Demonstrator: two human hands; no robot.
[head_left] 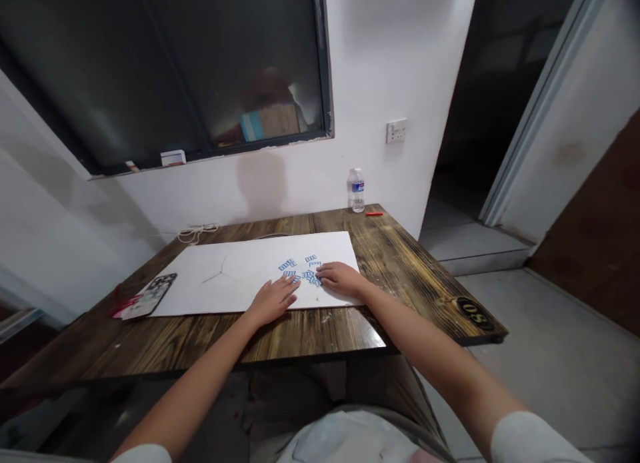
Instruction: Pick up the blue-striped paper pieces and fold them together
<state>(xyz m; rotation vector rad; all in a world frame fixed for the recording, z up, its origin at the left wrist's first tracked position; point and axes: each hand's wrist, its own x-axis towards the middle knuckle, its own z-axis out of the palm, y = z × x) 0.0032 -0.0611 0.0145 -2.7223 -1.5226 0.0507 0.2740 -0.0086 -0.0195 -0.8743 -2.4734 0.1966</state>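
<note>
Across the wooden table lies a long white board (255, 260). On its right half are several small white pieces with blue marks (287, 265), like paper cut-outs with lettering too small to read. My left hand (273, 299) rests on the board's near edge, fingers stretched out, fingertips touching the lower left pieces. My right hand (341, 278) lies palm down at the right end, its fingers reaching the pieces at the right of the cluster. Both hands look open; what is under their fingertips is hidden. Thin dark lines forming a Y (217, 273) mark the board's left half.
A patterned dark-edged flat object (157, 295) overlaps the board's left end, beside something pink (123, 308). At the back stand a plastic bottle (357, 193) and a red pen (374, 214); a white cable (197, 232) lies back left. A wall with a window borders the table (415, 276).
</note>
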